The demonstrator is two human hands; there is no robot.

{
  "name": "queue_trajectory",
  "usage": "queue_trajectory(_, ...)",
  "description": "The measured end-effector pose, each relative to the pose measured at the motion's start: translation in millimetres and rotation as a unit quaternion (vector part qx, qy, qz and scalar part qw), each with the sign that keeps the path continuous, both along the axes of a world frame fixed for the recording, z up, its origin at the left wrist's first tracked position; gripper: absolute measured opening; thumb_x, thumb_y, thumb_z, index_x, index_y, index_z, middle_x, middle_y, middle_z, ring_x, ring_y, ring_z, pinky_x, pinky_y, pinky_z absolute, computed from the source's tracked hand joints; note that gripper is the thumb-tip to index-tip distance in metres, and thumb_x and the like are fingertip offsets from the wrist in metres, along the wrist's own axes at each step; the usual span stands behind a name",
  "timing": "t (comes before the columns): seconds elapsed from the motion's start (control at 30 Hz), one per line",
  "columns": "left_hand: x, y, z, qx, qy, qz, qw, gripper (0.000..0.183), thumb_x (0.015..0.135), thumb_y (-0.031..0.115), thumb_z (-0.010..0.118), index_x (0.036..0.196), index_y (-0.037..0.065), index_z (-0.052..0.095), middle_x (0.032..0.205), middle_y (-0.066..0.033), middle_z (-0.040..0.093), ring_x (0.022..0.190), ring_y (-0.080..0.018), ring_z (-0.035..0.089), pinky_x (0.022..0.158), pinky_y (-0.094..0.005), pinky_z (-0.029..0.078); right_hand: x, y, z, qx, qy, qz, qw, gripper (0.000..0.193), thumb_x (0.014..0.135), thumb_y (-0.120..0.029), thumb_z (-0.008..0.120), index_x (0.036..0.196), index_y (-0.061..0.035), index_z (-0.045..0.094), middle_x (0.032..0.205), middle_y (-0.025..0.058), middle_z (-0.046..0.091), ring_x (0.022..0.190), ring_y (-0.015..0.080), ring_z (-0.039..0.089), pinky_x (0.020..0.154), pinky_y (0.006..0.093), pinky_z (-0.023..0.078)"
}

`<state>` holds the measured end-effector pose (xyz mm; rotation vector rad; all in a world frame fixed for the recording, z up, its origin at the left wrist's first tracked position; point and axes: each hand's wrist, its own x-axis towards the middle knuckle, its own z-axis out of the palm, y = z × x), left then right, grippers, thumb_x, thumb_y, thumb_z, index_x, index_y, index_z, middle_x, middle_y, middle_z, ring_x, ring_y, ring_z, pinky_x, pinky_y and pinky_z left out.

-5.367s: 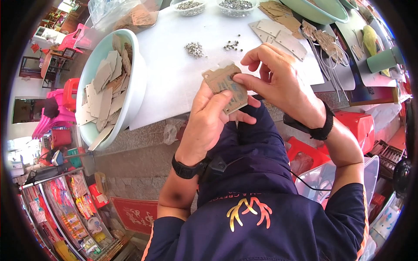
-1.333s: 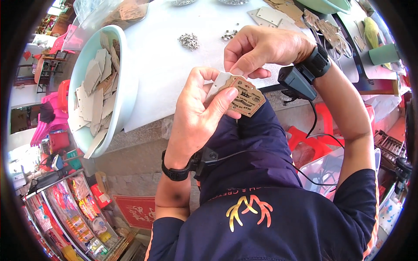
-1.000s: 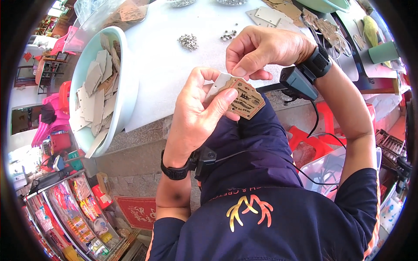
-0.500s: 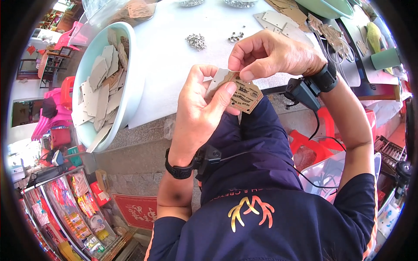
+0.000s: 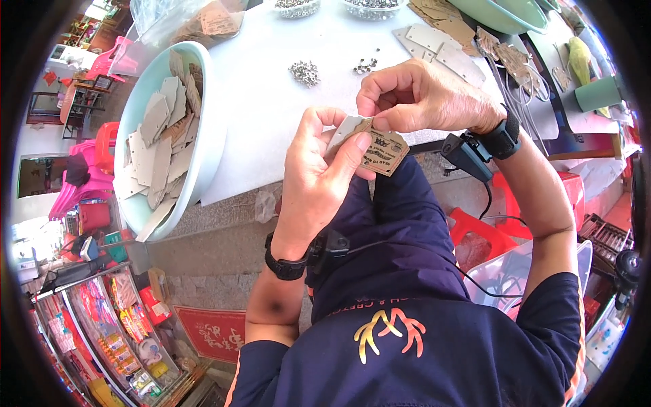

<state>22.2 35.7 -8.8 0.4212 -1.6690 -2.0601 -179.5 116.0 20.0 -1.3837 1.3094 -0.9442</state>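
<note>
My left hand (image 5: 322,173) grips a cardboard tag (image 5: 384,157) with dark print and cut corners, its thumb lying across the face. A grey face shows at the tag's upper left, so there may be more than one piece. At the tag's top edge, the thumb and forefinger of my right hand (image 5: 434,95) are pinched together; anything small between them is hidden. Beyond my hands, on the white tabletop (image 5: 258,102), lie a heap of small silver metal fittings (image 5: 304,73) and a few darker ones (image 5: 366,66).
A pale green basin (image 5: 211,129) of loose cardboard tags stands left. Grey tags (image 5: 441,51) lie at the right back, near cables (image 5: 525,102). Two clear tubs of metal fittings (image 5: 295,8) sit at the far edge. A red stool (image 5: 478,237) is below right.
My right hand has come slightly lower and closer to the tag's top edge, its fingers still pinched. My left hand keeps the tag in nearly the same place. The view has shifted a little.
</note>
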Motion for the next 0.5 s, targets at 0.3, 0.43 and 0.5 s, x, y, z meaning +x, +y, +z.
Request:
queue_trajectory(0.3,-6.1,-1.6,3.5,-0.006,0.009,0.035,0.999,0.023,0.096,0.008,0.057,0.114,0.000,0.044,0.097,-0.0155,0.065,0.083,-0.0201,0.069,0.062,-0.0281,0.060,6.2,0.6,-9.0,-0.034,0.000,-0.064,0.997,0.022,0.089,-0.018,0.065,0.103,-0.0008,0.065,0.087,-0.0030,0.063,0.079,0.0023,0.055,0.070,0.0209,0.045)
queue_trajectory(0.43,-6.7,-4.7,2.8,-0.015,-0.005,0.046,0.999,0.022,0.097,0.014,0.057,0.112,0.000,0.049,0.096,-0.0140,0.066,0.082,-0.0197,0.069,0.061,-0.0279,0.060,7.2,1.3,-12.9,-0.036,-0.029,-0.076,0.996,0.021,0.091,-0.017,0.063,0.104,-0.0016,0.065,0.088,-0.0028,0.063,0.081,0.0028,0.055,0.071,0.0209,0.046)
queue_trajectory(0.5,-7.2,-4.2,3.3,-0.019,-0.019,0.051,0.998,0.022,0.097,0.015,0.057,0.111,0.000,0.051,0.095,-0.0132,0.066,0.082,-0.0189,0.069,0.060,-0.0277,0.060,7.8,1.9,-15.4,-0.046,-0.031,-0.077,0.996,0.020,0.091,-0.017,0.063,0.104,-0.0018,0.064,0.088,-0.0027,0.063,0.081,0.0031,0.055,0.072,0.0209,0.046)
